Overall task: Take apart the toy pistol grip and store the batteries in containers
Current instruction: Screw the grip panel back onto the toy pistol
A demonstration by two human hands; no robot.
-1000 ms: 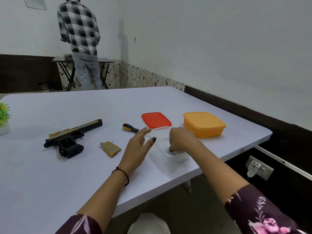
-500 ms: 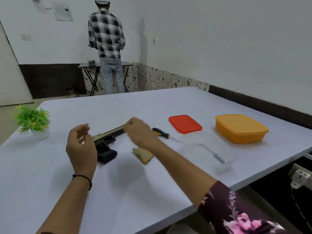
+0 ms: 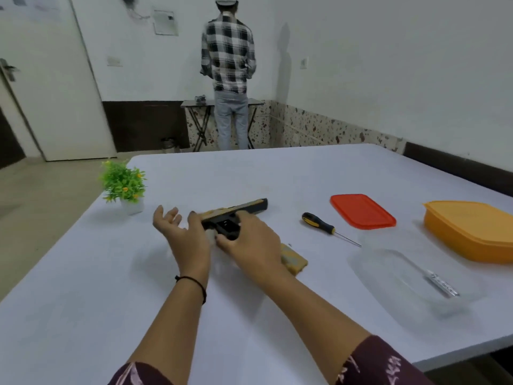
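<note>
The black and gold toy pistol lies on the white table with its barrel pointing right. My right hand grips its black grip from the near side. Just left of the pistol's rear, my left hand has its fingers spread and holds nothing. A gold grip cover lies loose beside my right wrist. The clear container stands at the right with a small silver item inside. Whether that item is a battery I cannot tell.
A black and yellow screwdriver lies right of the pistol. Beyond it are a red lid and a closed orange container. A small potted plant stands at the far left. A person stands at a far folding table.
My right hand left the clear container, crossed left and took hold of the pistol's grip. My left hand moved left beside the pistol's rear. The view turned left.
</note>
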